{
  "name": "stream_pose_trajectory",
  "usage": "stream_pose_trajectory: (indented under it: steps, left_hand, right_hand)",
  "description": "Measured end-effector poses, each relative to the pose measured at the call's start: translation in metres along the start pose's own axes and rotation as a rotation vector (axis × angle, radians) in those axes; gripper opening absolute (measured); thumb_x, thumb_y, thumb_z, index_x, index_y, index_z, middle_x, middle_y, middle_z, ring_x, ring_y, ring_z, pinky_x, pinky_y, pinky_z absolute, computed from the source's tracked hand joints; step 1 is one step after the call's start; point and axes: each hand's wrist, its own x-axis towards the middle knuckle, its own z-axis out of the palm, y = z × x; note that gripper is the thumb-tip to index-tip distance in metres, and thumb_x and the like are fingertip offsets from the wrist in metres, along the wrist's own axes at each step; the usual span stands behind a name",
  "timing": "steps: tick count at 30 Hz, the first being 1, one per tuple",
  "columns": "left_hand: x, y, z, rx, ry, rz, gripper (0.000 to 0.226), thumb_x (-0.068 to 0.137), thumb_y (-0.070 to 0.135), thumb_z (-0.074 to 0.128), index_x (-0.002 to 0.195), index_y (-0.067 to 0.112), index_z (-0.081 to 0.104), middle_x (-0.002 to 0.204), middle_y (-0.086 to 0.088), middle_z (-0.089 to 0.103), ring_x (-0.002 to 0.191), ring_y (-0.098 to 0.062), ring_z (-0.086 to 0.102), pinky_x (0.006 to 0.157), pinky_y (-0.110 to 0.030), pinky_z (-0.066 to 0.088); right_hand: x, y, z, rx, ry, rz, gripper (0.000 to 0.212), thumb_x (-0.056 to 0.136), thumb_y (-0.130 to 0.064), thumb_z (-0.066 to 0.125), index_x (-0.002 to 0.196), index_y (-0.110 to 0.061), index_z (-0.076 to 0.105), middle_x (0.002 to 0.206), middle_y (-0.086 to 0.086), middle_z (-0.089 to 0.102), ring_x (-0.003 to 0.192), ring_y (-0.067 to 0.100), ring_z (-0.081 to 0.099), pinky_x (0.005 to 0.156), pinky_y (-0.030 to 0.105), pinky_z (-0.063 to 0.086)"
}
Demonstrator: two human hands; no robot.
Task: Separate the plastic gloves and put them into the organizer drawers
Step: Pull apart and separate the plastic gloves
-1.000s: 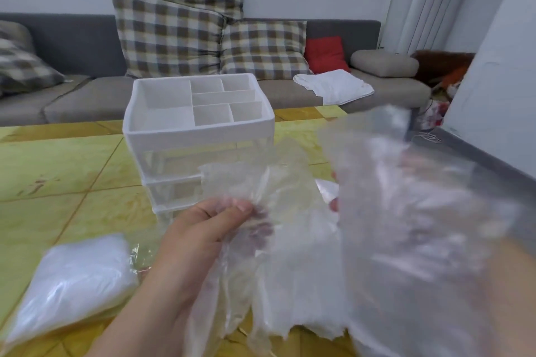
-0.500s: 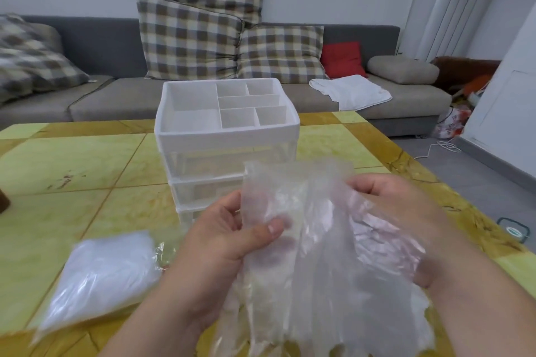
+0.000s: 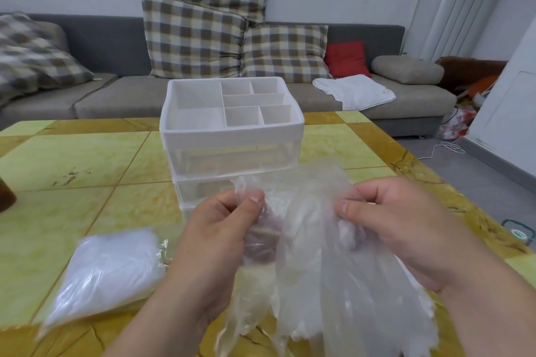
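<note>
Plastic gloves (image 3: 313, 240), thin, clear and clinging together in a limp bunch, hang between a person's two hands above the near edge of the table (image 3: 72, 159), just in front of the white organizer (image 3: 232, 132). The left hand (image 3: 220, 235) pinches one crumpled upper edge of the film between thumb and curled fingers. The right hand (image 3: 406, 229) pinches the other side the same way, thumb on top, so the sheets are drawn apart at the top while their lower ends droop toward the table's near edge. Holding the bunch off the surface by opposite edges appears meant to let single gloves peel away from one another, which looks to be the step in hand. How many gloves are in the bunch cannot be told through the overlapping film. The organizer stands toward the middle of the table, its open compartment tray (image 3: 200, 95) on top and its clear drawers (image 3: 235, 158) facing the person, all apparently pushed in. A drawer will likely have to be pulled out before anything goes inside. A flat pack (image 3: 107, 269) of white material, probably more gloves in their wrapper, lies toward the near left corner, beside the left forearm and within easy reach.
</note>
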Motion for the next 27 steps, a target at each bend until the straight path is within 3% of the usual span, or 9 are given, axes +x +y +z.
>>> stream_pose_trajectory:
  steps: [4,6,9,11,14,19,23,27]
  left_hand:
    - [-0.004,0.002,0.005,-0.040,0.012,-0.026,0.047,0.073,0.027,0.066,0.098,-0.012,0.062,0.076,-0.022,0.071,0.058,-0.031,0.069,0.048,-0.029,0.053]
    - [-0.007,0.002,0.008,-0.060,-0.001,-0.077,0.043,0.078,0.024,0.065,0.100,-0.012,0.064,0.078,-0.024,0.072,0.060,-0.033,0.070,0.046,-0.030,0.055]
    - [-0.010,-0.002,0.010,-0.044,0.009,-0.162,0.028,0.091,0.023,0.062,0.099,-0.002,0.072,0.090,-0.024,0.075,0.066,-0.037,0.072,0.055,-0.039,0.058]
    - [-0.010,-0.007,0.010,0.007,0.051,-0.171,0.025,0.094,0.028,0.062,0.101,0.007,0.075,0.101,-0.023,0.074,0.080,-0.041,0.074,0.067,-0.045,0.058]
    - [-0.009,-0.009,0.010,0.007,0.108,-0.162,0.023,0.095,0.029,0.063,0.104,0.012,0.076,0.102,-0.016,0.076,0.092,-0.038,0.073,0.088,-0.055,0.056]
    - [-0.007,-0.010,0.008,-0.062,0.118,-0.167,0.020,0.093,0.022,0.064,0.105,0.014,0.078,0.107,-0.008,0.077,0.107,-0.033,0.070,0.105,-0.060,0.046]
    - [-0.011,-0.011,0.013,-0.068,0.105,-0.174,0.018,0.092,0.022,0.065,0.102,0.022,0.080,0.108,0.000,0.077,0.108,-0.024,0.071,0.106,-0.054,0.045]
    - [-0.016,-0.011,0.019,-0.062,0.105,-0.179,0.021,0.091,0.027,0.067,0.106,0.018,0.079,0.105,-0.001,0.078,0.099,-0.025,0.074,0.099,-0.052,0.052]
  right_hand:
    - [-0.001,0.000,0.001,-0.010,0.009,-0.009,0.027,0.071,-0.029,0.068,0.072,-0.002,0.070,0.077,0.030,0.065,0.064,0.023,0.055,0.071,0.041,0.044]
    - [-0.001,-0.001,0.001,-0.023,0.015,-0.007,0.034,0.067,-0.033,0.066,0.074,0.001,0.069,0.078,0.032,0.062,0.064,0.023,0.052,0.070,0.040,0.041]
    - [-0.002,-0.001,0.002,-0.058,0.027,-0.011,0.029,0.073,-0.028,0.069,0.071,0.001,0.068,0.078,0.033,0.061,0.064,0.023,0.050,0.068,0.040,0.039]
    - [-0.001,-0.001,0.003,-0.081,0.051,-0.004,0.029,0.076,-0.025,0.069,0.070,0.003,0.066,0.074,0.030,0.062,0.064,0.022,0.049,0.067,0.040,0.038]
    - [0.001,0.000,0.002,-0.078,0.092,0.028,0.039,0.068,-0.032,0.067,0.073,0.007,0.061,0.068,0.014,0.051,0.066,0.021,0.043,0.062,0.039,0.036]
    - [0.003,0.003,-0.001,-0.022,0.132,0.083,0.023,0.080,-0.011,0.068,0.074,0.010,0.061,0.065,0.010,0.049,0.059,0.019,0.044,0.050,0.028,0.041]
    - [0.002,0.000,0.004,-0.025,0.191,0.090,0.029,0.080,-0.004,0.067,0.062,0.010,0.048,0.060,0.007,0.034,0.055,0.020,0.032,0.037,0.018,0.033]
    - [0.001,0.000,0.011,-0.146,0.272,0.038,0.041,0.079,-0.004,0.065,0.052,-0.010,0.035,0.048,-0.004,0.021,0.049,0.018,0.019,0.037,0.023,0.015]
